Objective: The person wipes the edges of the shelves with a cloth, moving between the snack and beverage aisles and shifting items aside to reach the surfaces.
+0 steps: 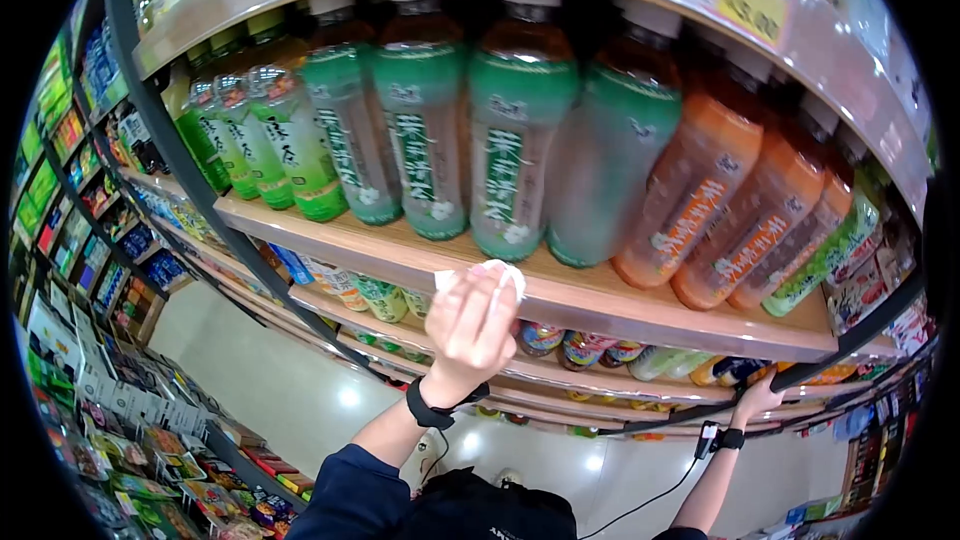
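Observation:
My left hand is closed around a white cloth and presses it against the front edge of a wooden shelf. Just above the cloth stand large green-labelled tea bottles in a row, with orange-labelled bottles to their right. My right hand is lower and further right, its fingers gripping the black rail at the edge of a lower shelf. Both wrists carry black bands, and a cable runs from the right one.
More green bottles fill the shelf's left end. Lower shelves hold smaller bottles. A yellow price tag hangs on the shelf above. Across the pale aisle floor, racks of packaged goods line the left side.

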`<state>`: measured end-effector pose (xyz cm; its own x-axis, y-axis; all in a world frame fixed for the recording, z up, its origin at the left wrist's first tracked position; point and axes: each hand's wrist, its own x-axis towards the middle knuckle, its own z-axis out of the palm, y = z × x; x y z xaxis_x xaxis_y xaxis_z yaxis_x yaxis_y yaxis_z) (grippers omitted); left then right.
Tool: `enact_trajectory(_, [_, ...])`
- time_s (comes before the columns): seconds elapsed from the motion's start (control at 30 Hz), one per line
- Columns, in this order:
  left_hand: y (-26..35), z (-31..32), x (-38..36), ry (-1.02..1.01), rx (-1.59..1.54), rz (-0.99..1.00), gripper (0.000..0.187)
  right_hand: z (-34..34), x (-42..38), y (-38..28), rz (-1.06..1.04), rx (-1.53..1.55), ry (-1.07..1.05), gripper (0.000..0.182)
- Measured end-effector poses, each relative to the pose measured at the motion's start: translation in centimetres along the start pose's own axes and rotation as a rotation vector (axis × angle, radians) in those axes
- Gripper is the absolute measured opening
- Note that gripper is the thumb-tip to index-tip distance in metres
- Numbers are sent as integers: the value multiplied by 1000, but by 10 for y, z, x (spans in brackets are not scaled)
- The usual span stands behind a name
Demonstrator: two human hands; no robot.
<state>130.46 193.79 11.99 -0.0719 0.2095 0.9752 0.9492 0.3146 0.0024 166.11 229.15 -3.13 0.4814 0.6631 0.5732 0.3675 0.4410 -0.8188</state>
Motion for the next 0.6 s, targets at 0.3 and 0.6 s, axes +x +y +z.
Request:
enact_trajectory(0.3, [-67,-28,5,-55,-79,46,27,-1,6,7,-38,-85,20,34])
enact_trajectory(0.6, [-157,-58,-7,11,-41,61,29,-2,15,17,51,-181,22,40])
